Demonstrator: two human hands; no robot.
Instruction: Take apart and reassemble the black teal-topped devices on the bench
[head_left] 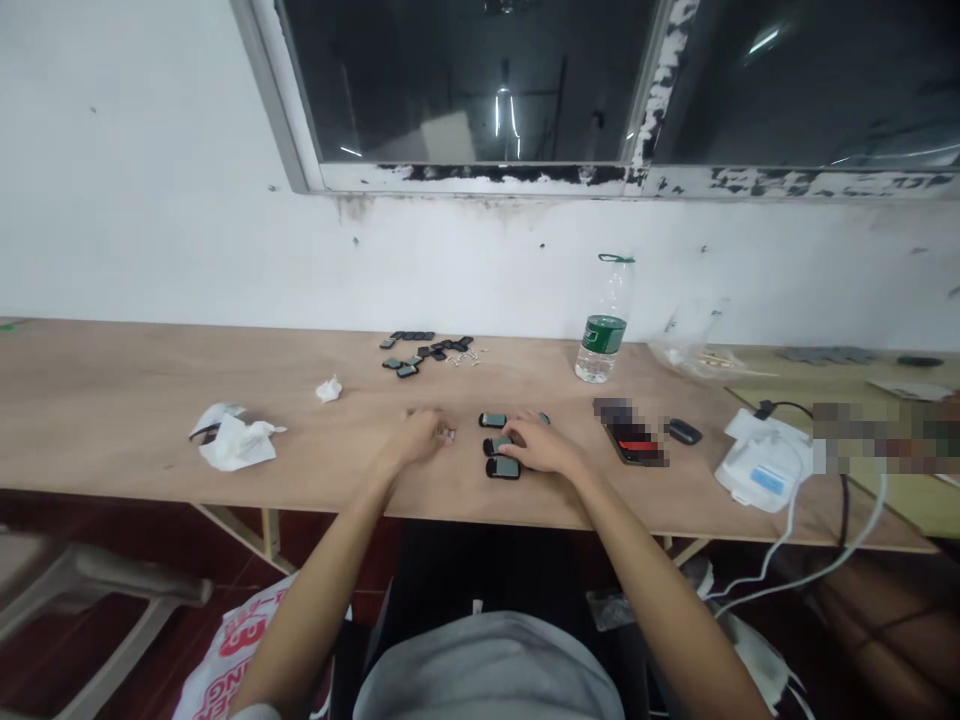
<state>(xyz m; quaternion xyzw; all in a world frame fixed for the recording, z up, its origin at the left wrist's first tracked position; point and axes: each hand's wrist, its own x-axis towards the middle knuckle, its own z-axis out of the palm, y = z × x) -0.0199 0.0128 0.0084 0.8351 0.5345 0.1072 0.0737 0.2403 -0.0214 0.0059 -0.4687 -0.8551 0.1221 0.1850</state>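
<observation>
While the two hands lie apart on the light plywood bench [112, 400], the left hand [422, 436] curls its fingers just beside a small cluster of silvery metal bits [446, 432], too small to tell whether it grips them. The right hand [541, 446] spreads over a column of dark rounded-rectangular devices with grey-green screens [498, 445], their long axes running across the bench, between both hands but nearer the right. Farther off lie small black square pieces [420, 352], a clear plastic water bottle with a green label [604, 335], crumpled white tissue [236, 440], a blurred dark phone [630, 445] and a black oval case [684, 431].
</observation>
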